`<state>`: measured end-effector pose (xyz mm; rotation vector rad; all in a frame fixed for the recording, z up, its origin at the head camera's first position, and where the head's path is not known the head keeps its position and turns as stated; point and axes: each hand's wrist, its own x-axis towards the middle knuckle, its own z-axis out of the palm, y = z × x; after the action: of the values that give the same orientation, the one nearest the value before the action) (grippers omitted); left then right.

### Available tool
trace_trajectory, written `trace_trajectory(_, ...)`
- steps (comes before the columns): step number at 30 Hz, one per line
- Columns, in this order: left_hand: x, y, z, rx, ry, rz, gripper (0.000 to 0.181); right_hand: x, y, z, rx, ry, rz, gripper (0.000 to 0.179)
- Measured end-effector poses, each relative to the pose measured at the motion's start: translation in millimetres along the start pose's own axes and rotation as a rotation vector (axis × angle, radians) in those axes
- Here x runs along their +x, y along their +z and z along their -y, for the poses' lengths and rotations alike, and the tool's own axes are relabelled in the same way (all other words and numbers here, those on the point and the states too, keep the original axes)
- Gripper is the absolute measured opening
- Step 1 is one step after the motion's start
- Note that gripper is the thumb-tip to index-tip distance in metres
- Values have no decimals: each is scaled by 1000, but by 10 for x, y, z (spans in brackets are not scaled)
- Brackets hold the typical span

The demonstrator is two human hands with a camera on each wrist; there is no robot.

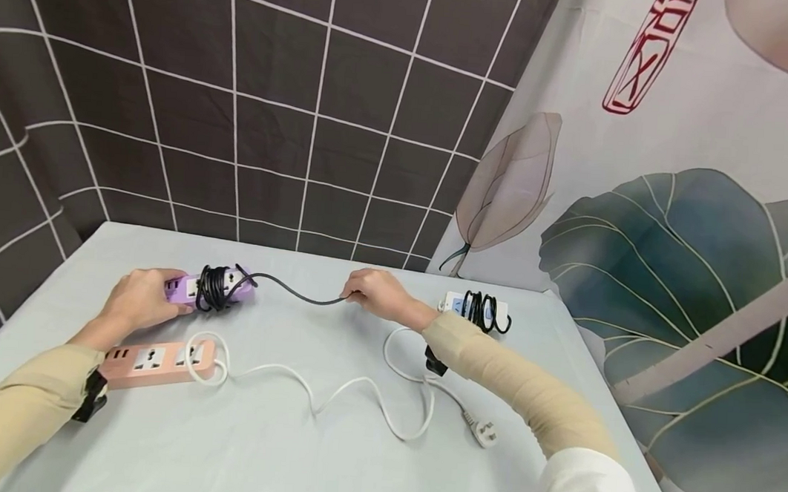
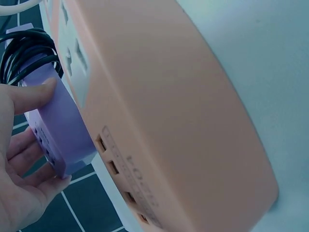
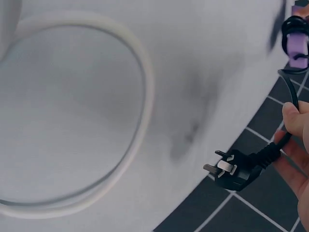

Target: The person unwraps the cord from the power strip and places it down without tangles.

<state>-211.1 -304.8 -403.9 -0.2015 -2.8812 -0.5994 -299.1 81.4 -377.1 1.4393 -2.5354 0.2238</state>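
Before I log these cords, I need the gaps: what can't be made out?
Head view: black plug, hidden by the right hand.
Head view: middle of the purple strip, covered by wound black cord.
Left wrist: one end of the orange strip, cut off by the top edge.
Left wrist: its lettering, too blurred to read.

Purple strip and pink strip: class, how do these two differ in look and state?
The purple strip has a black cord wound round it; the pink strip has a white cord, mostly spread out. The left hand grips the purple strip; the pink strip lies on the table. Both have white socket panels.
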Motion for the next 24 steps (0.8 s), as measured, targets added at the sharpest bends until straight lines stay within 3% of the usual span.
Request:
trace_trajectory(9, 2, 21, -3, -1, 4, -7, 64, 51, 206, -67, -84, -16, 95, 13)
trace_trajectory(24, 18, 61, -23, -2, 20, -17, 63, 154, 340, 101, -60, 75, 335, 23)
